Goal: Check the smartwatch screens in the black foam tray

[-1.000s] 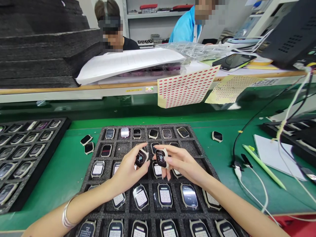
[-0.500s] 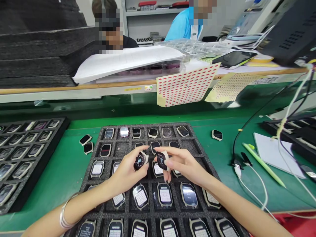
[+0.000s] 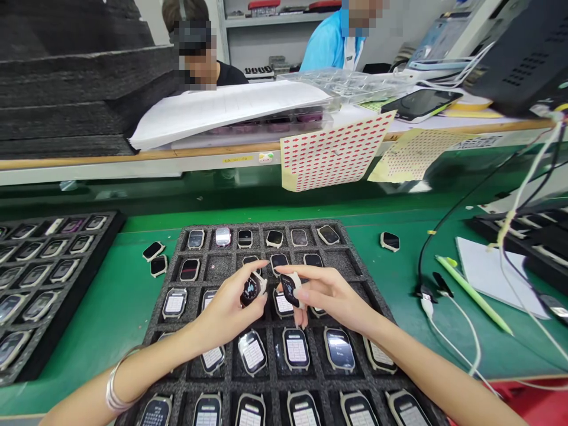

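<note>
My left hand (image 3: 226,310) is closed round a small smartwatch body with a lit dial (image 3: 251,289), held face up over the black foam tray (image 3: 368,296). My right hand (image 3: 331,296) pinches a second watch body (image 3: 289,289) with a dark screen, tilted towards the first. The two watches are a few centimetres apart above the tray's middle rows. The tray's pockets hold several watch bodies, the near rows with lit white screens (image 3: 296,348), the far row dark.
A second foam tray (image 3: 102,234) of watches lies at the left. Loose watch bodies (image 3: 154,251) (image 3: 390,241) rest on the green mat. Cables (image 3: 448,319), a green pen (image 3: 473,299) and paper sit at the right. Two people sit behind the raised shelf with sticker sheets (image 3: 332,157).
Both hands have drifted slightly down and closer over the tray. The right watch has tilted more on edge. The camera shifted a little.
</note>
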